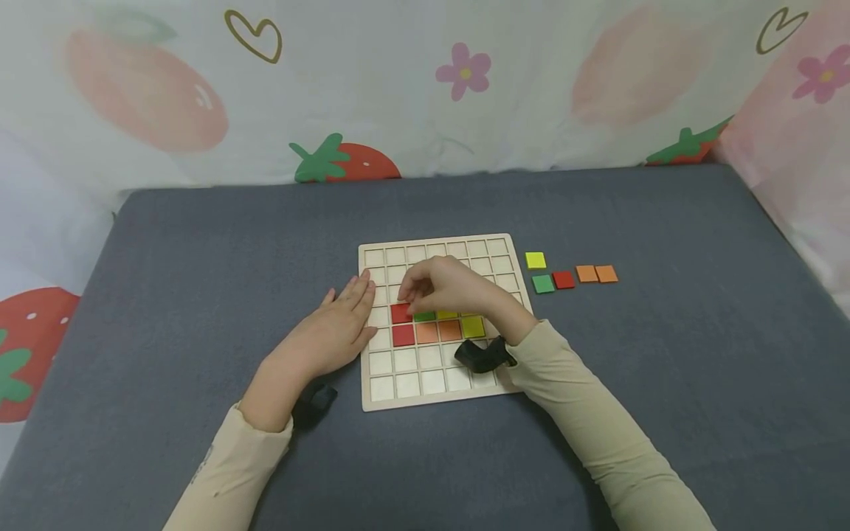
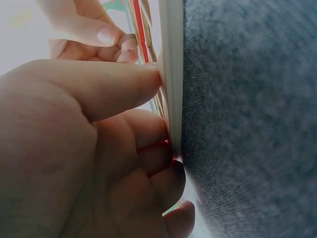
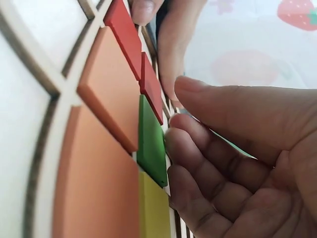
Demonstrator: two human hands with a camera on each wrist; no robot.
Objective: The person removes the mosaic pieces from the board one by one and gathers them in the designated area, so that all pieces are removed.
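Observation:
A pale wooden grid board (image 1: 395, 394) lies on the grey cloth. My left hand (image 1: 339, 330) rests along its left edge, fingers extended; in the left wrist view the thumb and fingers (image 2: 151, 129) touch the edge. Over the board, my right hand (image 1: 448, 286) has loosely curled fingers close to the upper row, with no tile showing between thumb and fingers. That row holds a red tile (image 1: 401, 313), a green tile (image 3: 151, 141) and a yellow tile (image 1: 447, 314), partly covered by the hand. Below sit another red tile (image 1: 403, 335), two orange tiles (image 1: 427, 333) and a yellow-green tile (image 1: 473, 327).
Right of the board lie loose tiles: yellow (image 1: 535, 260), green (image 1: 543, 284), red (image 1: 564, 279) and two orange ones (image 1: 586, 273). Black wrist devices (image 1: 481, 356) sit under both wrists. A curtain (image 1: 518, 110) printed with fruit and flowers hangs behind the table.

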